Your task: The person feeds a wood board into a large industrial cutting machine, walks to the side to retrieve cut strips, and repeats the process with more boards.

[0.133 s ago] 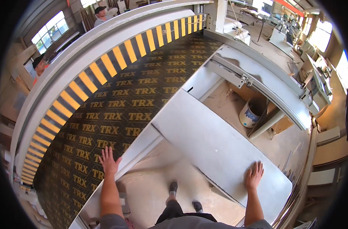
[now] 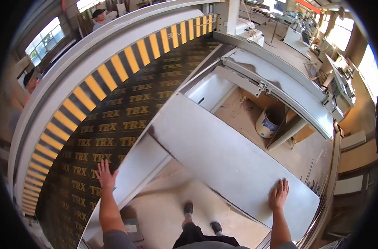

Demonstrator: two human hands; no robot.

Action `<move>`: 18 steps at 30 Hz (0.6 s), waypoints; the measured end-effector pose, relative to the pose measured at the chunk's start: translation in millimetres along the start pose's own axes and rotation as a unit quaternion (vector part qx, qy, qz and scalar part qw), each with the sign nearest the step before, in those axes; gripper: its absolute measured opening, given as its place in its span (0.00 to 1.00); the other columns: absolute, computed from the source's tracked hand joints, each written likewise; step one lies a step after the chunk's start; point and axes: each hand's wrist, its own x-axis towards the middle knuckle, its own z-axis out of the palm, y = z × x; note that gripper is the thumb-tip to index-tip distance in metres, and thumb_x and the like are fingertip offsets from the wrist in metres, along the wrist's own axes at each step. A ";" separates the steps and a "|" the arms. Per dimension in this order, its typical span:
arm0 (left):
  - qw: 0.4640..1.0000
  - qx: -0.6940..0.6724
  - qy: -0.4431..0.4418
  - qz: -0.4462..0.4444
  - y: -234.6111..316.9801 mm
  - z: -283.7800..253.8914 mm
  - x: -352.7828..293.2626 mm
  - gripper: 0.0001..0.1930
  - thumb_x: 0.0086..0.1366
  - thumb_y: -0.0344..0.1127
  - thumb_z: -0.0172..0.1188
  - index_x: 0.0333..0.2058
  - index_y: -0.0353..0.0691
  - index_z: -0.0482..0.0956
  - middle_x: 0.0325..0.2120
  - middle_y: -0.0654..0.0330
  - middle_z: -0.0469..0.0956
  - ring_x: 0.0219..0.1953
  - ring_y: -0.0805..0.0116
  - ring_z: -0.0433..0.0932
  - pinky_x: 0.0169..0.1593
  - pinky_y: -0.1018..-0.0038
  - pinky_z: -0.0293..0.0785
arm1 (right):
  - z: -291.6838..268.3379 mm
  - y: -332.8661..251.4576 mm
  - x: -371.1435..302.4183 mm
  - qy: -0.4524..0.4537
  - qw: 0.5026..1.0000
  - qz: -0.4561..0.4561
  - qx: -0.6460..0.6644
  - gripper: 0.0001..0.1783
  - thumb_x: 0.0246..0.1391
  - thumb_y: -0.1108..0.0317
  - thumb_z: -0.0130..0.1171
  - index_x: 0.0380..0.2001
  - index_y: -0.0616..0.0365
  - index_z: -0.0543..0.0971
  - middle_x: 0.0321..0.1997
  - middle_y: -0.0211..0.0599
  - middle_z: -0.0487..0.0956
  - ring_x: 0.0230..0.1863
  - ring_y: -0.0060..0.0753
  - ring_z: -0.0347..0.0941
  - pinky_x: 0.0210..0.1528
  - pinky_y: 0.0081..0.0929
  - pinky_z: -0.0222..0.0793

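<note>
A large black sheet panel (image 2: 114, 133) with rows of gold lettering lies on the machine bed to my left. Its far part runs under the beam with the black-and-yellow striped guard (image 2: 110, 76). My left hand (image 2: 107, 177) rests flat near the sheet's right edge, fingers spread and gripping nothing. On the pale metal side table (image 2: 226, 149), my right hand (image 2: 279, 194) lies palm down with its fingers stretched out. Both hands are plainly in sight; the sheet's far edge is hidden by the guard.
A metal rail with a clamp fitting (image 2: 263, 88) crosses beyond the side table. Below it stand a white bucket (image 2: 267, 124) and a thick pipe (image 2: 286, 135). Board offcuts (image 2: 351, 184) lie at far right. One person (image 2: 99, 18) stands behind the beam, another (image 2: 30, 81) farther left.
The black sheet has slid left toward the striped beam, baring more of the machine's edge and side table. My left hand has shifted left with it; my right stays on the table.
</note>
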 end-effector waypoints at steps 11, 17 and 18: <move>0.951 -0.024 0.291 0.100 293.1 -11.1 -93.5 0.36 0.73 0.61 0.46 0.70 0.43 0.60 0.71 0.50 0.58 0.73 0.46 0.54 0.70 0.40 0.50 | -130.5 186.6 -99.5 0.046 0.995 0.067 0.055 0.38 0.54 0.68 0.57 0.68 0.61 0.62 0.74 0.59 0.57 0.75 0.63 0.50 0.77 0.52 0.42; 0.841 -0.257 0.112 0.463 515.7 29.7 -496.7 0.35 0.63 0.40 0.63 0.67 0.40 0.62 0.71 0.49 0.57 0.73 0.45 0.53 0.72 0.42 0.47 | -237.5 311.9 -255.4 0.021 0.999 0.034 0.036 0.43 0.54 0.64 0.62 0.70 0.62 0.58 0.77 0.57 0.51 0.78 0.61 0.43 0.77 0.54 0.41; 0.828 -0.255 0.110 0.487 540.1 22.2 -551.6 0.35 0.63 0.40 0.63 0.67 0.40 0.62 0.71 0.49 0.57 0.73 0.45 0.53 0.72 0.42 0.47 | -258.3 328.6 -294.9 0.019 0.997 0.056 0.047 0.43 0.54 0.64 0.62 0.71 0.62 0.58 0.78 0.56 0.50 0.79 0.60 0.42 0.77 0.54 0.41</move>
